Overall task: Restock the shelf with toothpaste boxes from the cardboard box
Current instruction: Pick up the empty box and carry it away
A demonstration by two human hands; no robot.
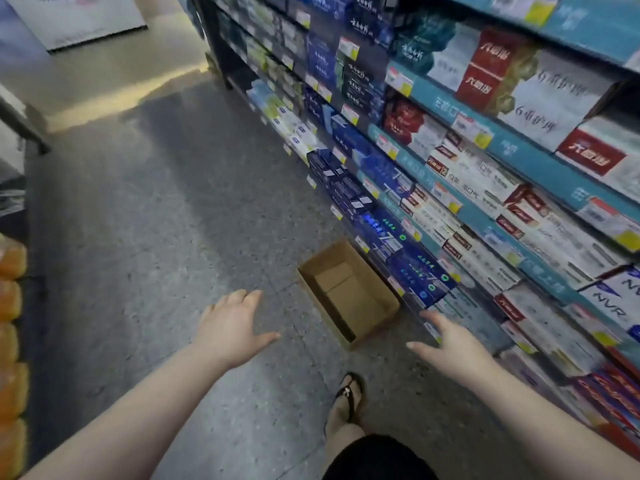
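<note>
The shelf (485,161) fills the right side of the head view, tier on tier of toothpaste boxes (415,268) running away along the aisle, their long sides facing out. Below it is the speckled grey floor (138,237). On that floor, tight against the bottom tier, sits the cardboard box (348,294), open on top and apparently empty: only its brown bottom flaps show inside.

The cardboard box lies ahead of both hands and between them, its long axis running from near the person's foot (346,400) away up the aisle, roughly parallel to the shelf front. The right hand (446,344) looks the nearer, just beside the box's near right corner; the left hand (232,323) is farther off to the other side. Both are spread flat, fingers loose, holding nothing.

Readable print is scarce in the blur: "NVR" on white boxes (620,303) at the right edge, and a large "7" on the dark blue cartons. The rest is Chinese lettering too soft to read with confidence.
</note>
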